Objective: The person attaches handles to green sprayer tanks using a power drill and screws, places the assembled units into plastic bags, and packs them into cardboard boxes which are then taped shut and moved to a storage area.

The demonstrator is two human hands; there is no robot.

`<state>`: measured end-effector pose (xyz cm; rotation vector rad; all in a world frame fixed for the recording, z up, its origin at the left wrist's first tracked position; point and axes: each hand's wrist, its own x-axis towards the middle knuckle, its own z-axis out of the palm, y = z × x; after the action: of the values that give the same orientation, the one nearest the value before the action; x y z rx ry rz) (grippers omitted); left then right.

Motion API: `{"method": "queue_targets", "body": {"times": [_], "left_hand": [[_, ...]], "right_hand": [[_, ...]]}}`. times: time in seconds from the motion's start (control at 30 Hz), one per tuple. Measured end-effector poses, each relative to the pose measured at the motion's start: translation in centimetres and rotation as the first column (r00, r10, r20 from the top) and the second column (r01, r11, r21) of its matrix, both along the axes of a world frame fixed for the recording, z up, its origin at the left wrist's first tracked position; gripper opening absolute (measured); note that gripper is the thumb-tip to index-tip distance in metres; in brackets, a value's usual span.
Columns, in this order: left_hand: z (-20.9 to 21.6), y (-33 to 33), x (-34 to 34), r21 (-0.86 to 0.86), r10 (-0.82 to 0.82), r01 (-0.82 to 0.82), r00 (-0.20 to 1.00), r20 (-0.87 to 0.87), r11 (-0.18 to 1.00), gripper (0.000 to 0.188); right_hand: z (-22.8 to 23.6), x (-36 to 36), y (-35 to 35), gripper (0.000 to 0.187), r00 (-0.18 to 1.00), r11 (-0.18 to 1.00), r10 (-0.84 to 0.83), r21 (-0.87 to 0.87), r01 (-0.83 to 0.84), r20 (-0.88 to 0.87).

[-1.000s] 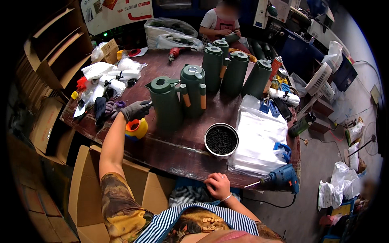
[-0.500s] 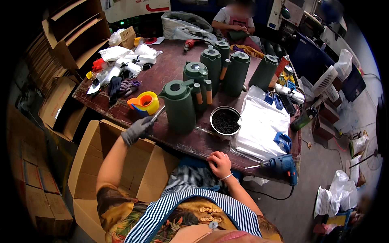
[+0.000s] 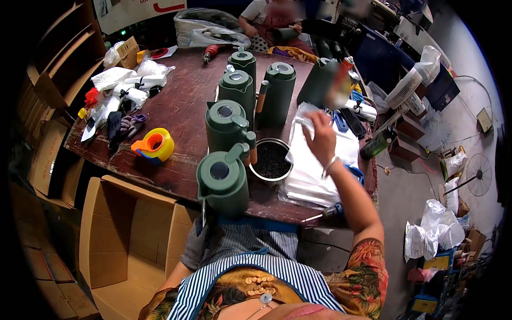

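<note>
My left hand, in a grey glove, is low at the table's near edge, partly dark. Its fingers close on a thin metal tool that points up beside the nearest dark green jug; the tool's kind does not show. My bare right hand reaches over a stack of white plastic bags, fingers stretched and apart, near the stack's far left edge. Several more green jugs with wooden handles stand beyond. A round metal bowl of small black pieces sits between jugs and bags.
A yellow and orange cup stands on the left of the table. An open cardboard box is below it. A blue drill lies partly behind my right forearm. Across the table a co-worker holds a dark cylinder.
My right hand has moved from the table's near edge out over the bags. My left hand has dropped toward my lap with the metal tool. The view has shifted too.
</note>
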<state>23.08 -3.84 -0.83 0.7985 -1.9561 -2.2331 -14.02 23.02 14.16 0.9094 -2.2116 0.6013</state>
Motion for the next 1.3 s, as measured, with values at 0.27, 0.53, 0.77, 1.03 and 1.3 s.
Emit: {"method": "queue_targets", "body": {"times": [0.27,0.53,0.77,1.03,1.3], "left_hand": [[-1.6,-0.3,-2.6,-0.186,0.172,-0.175,0.985,-0.033,0.967,0.060],[1.8,-0.8,-4.1,-0.179,0.431,-0.467,0.878,-0.207,0.866,0.048],[5.8,-10.6,-10.2,0.240,0.459,-0.419,0.877,-0.144,0.876,0.029],[-0.8,-19.9,-12.5,-0.928,0.333,-0.207,0.938,-0.099,0.309,0.064],[12.2,-9.6,-10.9,-0.930,0.221,-0.275,0.918,-0.330,-0.245,0.069]], "right_hand": [[0.1,-27.1,-0.2,0.075,0.866,0.936,-0.301,0.051,0.349,-0.398],[-0.6,-28.7,-1.8,0.030,0.917,0.972,-0.229,-0.125,0.198,-0.327],[0.8,-23.1,-5.5,0.034,0.855,0.824,-0.513,0.235,0.516,-0.078],[4.2,-15.3,-7.3,0.014,0.778,0.772,-0.451,0.247,0.586,-0.437],[5.2,-8.6,-5.0,0.043,0.910,0.957,-0.233,0.087,0.277,-0.344]]}}
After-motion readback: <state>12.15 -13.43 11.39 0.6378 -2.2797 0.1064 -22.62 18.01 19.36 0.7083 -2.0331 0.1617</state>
